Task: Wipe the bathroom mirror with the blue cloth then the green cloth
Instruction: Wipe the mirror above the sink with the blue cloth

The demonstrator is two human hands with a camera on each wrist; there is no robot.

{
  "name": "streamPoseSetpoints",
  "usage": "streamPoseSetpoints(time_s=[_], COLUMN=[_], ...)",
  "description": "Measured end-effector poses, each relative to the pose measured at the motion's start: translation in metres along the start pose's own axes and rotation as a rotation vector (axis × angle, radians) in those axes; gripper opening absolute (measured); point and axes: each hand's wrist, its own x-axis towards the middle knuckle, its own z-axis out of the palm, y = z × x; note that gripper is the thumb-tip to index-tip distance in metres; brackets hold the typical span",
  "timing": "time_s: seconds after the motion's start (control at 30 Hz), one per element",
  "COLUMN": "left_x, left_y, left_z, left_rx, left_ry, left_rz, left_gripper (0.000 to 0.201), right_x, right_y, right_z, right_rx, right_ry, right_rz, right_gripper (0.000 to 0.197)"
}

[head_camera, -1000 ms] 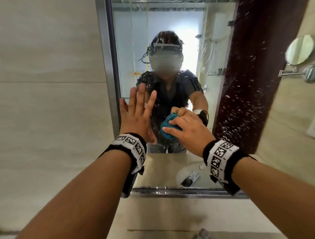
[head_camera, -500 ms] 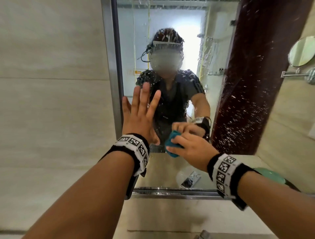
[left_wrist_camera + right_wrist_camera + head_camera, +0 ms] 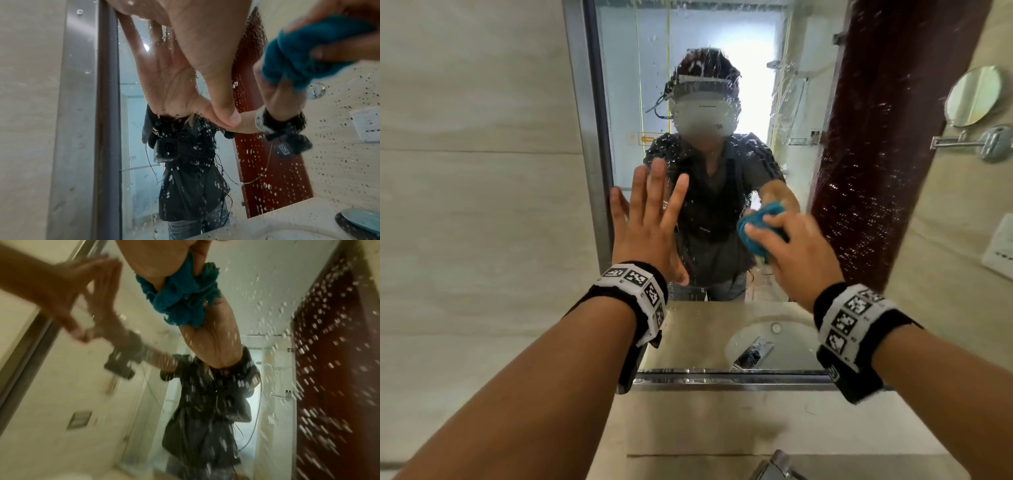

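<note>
Over the last second the right hand (image 3: 796, 255) has carried the bunched blue cloth (image 3: 760, 228) down the mirror (image 3: 722, 325) and back up toward its right side, so the first pass looks well under way; drops cover the glass, thickest over the reflected red door. Its fingers are curled round the cloth, which seems pressed to the glass, though blur in the right wrist view leaves the contact uncertain. The left hand (image 3: 650, 222) has barely moved: fingers straight and spread, holding nothing, palm flat against the mirror by its left frame, just beside the cloth. No green cloth is in view.
</note>
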Motion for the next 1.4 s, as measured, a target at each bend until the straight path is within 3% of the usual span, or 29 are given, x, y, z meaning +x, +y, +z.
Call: streamPoseSetpoints(time_s=[0.1, 0.2, 0.27, 0.4, 0.5, 0.6, 0.77, 0.87, 1.0, 1.2, 1.33, 1.4], left_x=[-0.001, -0.001, -0.002, -0.002, -0.001, 0.0, -0.001, -0.001, -0.005, -0.021, -0.042, -0.046], left_y=[0.001, 0.002, 0.002, 0.002, 0.002, 0.002, 0.003, 0.003, 0.006, 0.005, 0.008, 0.009], left_z=[-0.001, -0.003, -0.004, -0.003, -0.003, -0.002, -0.002, -0.002, -0.004, 0.004, 0.026, 0.037], left_rx=[-0.008, 0.004, -0.001, -0.011, -0.003, 0.004, 0.009, 0.02, 0.017, -0.047, -0.044, -0.029], left_ry=[-0.004, -0.007, -0.008, -0.013, -0.019, -0.015, -0.013, -0.002, 0.014, 0.077, -0.005, -0.026], left_rz=[-0.007, -0.012, -0.008, -0.003, -0.003, -0.007, -0.005, -0.012, -0.011, 0.009, 0.06, 0.064], left_gripper=[0.154, 0.153, 0.151, 0.151, 0.152, 0.152, 0.151, 0.15, 0.146, 0.144, 0.142, 0.141], right_x=[-0.035, -0.046, -0.037, -0.004, 0.004, -0.013, -0.069, -0.081, -0.07, -0.018, 0.0, -0.014], right_y=[0.002, 0.009, 0.011, 0.018, 0.022, 0.02, 0.01, 0.005, 0.011, 0.014, 0.0, -0.015], right_z=[0.016, 0.015, 0.008, -0.018, -0.029, -0.018, 0.023, 0.031, 0.023, -0.003, 0.01, 0.026], right_rx=[-0.071, -0.102, -0.104, -0.069, -0.061, -0.074, -0.125, -0.096, -0.096, -0.105, -0.104, -0.063], right_ry=[-0.186, -0.242, -0.192, 0.067, 0.16, 0.114, -0.139, -0.187, -0.136, 0.09, 0.195, 0.17], right_rz=[-0.239, -0.364, -0.302, 0.024, 0.12, 0.102, -0.23, -0.276, -0.265, -0.117, -0.036, -0.111], right_gripper=[0.053, 0.057, 0.056, 0.047, 0.041, 0.045, 0.049, 0.048, 0.05, 0.054, 0.055, 0.043])
